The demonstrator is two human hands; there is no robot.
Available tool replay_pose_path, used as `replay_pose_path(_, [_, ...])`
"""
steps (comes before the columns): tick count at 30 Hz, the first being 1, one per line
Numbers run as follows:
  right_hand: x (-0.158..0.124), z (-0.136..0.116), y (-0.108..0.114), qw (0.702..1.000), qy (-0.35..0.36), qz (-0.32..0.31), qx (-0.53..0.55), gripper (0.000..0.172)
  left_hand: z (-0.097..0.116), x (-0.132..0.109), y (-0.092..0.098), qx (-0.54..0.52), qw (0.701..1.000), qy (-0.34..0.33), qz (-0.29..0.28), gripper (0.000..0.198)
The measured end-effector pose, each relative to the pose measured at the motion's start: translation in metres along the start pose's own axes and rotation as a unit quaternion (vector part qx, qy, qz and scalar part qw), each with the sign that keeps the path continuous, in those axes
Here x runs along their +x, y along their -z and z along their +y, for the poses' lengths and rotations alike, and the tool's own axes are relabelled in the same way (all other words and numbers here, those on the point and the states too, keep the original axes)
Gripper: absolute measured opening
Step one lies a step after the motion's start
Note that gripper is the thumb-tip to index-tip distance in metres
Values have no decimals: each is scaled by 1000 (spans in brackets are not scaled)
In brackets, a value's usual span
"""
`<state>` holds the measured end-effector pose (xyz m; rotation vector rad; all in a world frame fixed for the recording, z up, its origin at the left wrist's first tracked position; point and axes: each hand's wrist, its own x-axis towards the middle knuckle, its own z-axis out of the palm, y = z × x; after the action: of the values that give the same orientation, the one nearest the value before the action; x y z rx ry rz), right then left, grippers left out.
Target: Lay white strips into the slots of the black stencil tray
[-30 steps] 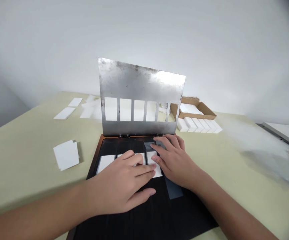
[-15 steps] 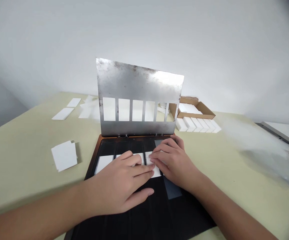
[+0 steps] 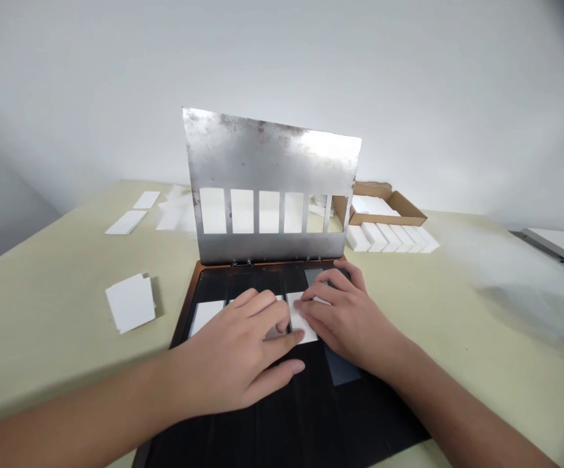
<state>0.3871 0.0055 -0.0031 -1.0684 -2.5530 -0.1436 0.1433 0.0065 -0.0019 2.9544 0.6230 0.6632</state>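
Observation:
A black board (image 3: 282,422) with a brown rim lies in front of me, and a hinged steel plate (image 3: 272,169) with several rectangular windows stands upright at its far edge. White cards (image 3: 205,314) lie in a row on the board. My left hand (image 3: 242,357) rests flat on the middle cards, fingers stretched out. My right hand (image 3: 345,318) lies beside it, fingertips pressing on a white card (image 3: 302,322) and covering part of a grey strip (image 3: 341,367).
A small stack of white cards (image 3: 130,302) lies left of the board. More white sheets (image 3: 126,222) lie at the far left. Behind right, a cardboard box (image 3: 389,207) stands next to a row of white blocks (image 3: 391,238). A grey panel (image 3: 562,247) lies at the right edge.
Both hands have shifted only slightly on the cards; my right fingers slid a little toward me. The view tipped a bit.

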Motion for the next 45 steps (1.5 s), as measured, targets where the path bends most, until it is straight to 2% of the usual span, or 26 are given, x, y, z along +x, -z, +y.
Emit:
replay_pose_path(8, [1, -3, -1, 999, 13, -2, -37, 14, -3, 1, 0, 2, 1000, 6, -17, 27])
replay_pose_path(14, [-1, -3, -6, 998, 24, 33, -43, 11, -4, 0, -2, -3, 999, 14, -31, 29])
replay_pose_path(33, [-2, -2, -6, 999, 18, 18, -25, 11, -4, -2, -3, -4, 999, 11, -33, 28])
replay_pose_path(45, [-1, -3, -5, 999, 3, 20, 33, 14, -2, -3, -1, -26, 999, 29, 2, 25])
